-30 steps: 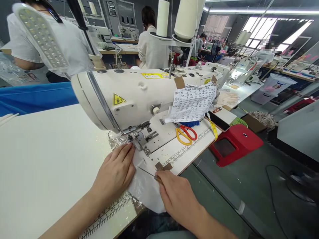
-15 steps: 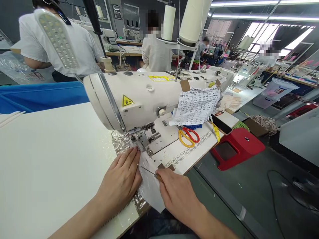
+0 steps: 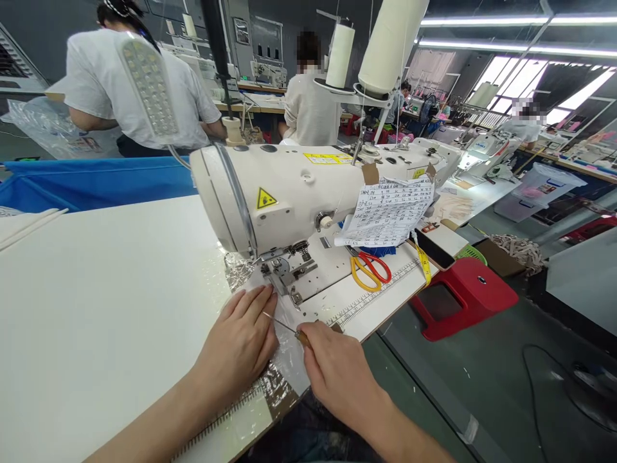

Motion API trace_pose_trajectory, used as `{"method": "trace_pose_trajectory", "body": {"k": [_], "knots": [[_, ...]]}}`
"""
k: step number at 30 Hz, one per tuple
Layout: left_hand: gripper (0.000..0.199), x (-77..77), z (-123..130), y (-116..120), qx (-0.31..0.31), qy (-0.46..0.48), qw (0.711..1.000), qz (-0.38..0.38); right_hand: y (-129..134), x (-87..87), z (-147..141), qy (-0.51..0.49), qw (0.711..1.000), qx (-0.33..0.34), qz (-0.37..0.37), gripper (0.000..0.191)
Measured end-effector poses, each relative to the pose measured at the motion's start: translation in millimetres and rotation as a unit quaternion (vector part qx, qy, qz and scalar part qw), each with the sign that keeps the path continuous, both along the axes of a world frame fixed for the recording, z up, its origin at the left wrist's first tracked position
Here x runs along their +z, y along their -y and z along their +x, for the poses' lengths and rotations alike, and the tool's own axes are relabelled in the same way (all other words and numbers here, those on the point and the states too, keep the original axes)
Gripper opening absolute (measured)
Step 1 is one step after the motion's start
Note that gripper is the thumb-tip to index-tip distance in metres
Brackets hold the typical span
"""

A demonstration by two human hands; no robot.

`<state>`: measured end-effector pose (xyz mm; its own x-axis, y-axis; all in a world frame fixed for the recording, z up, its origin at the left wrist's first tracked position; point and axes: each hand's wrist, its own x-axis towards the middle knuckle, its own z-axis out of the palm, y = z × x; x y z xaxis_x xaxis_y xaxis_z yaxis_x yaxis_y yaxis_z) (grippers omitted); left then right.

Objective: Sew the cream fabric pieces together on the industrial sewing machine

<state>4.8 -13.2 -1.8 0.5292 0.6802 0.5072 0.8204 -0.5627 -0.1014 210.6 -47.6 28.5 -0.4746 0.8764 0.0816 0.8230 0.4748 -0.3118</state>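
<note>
My left hand lies flat, fingers stretched forward, on a thin white piece of fabric just in front of the sewing machine's presser foot. The fabric runs under the foot area, and its far part is hidden by the hand and the machine. In my right hand is an awl, gripped by its wooden handle. Its thin metal point reaches left over the fabric to beside my left fingers. Shiny clear tape covers part of the table under the fabric.
Scissors with red and yellow handles lie right of the needle area, near a printed ruler scale. A handwritten paper hangs on the machine. A phone, tape measure and red stool are farther right. Co-workers sit beyond.
The fabric has moved forward toward the machine, and its near end sits higher beside my right hand. Both hands keep almost the same pose. The camera view has shifted slightly.
</note>
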Motion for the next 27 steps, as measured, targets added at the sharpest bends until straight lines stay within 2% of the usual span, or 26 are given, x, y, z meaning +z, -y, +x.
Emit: {"method": "trace_pose_trajectory", "body": {"k": [8,17,24,27], "knots": [[0.040,4.4,-4.6,-7.3,0.054,-0.013,0.998,-0.001,-12.5,-2.5,-10.7,-0.011,1.000,0.007,0.008,0.025],[0.044,1.7,-22.4,-23.3,0.050,-0.049,0.997,0.022,-13.1,-5.8,-18.2,-0.077,0.997,-0.016,-0.008,0.021],[0.042,3.3,-2.1,-5.9,0.018,-0.005,1.000,-0.006,-5.4,-9.1,-13.1,-0.098,0.995,-0.019,-0.001,0.023],[0.042,-0.1,2.3,-2.9,0.028,0.006,1.000,-0.011,-3.2,-8.4,-6.8,-0.132,0.991,-0.021,-0.005,0.023]]}}
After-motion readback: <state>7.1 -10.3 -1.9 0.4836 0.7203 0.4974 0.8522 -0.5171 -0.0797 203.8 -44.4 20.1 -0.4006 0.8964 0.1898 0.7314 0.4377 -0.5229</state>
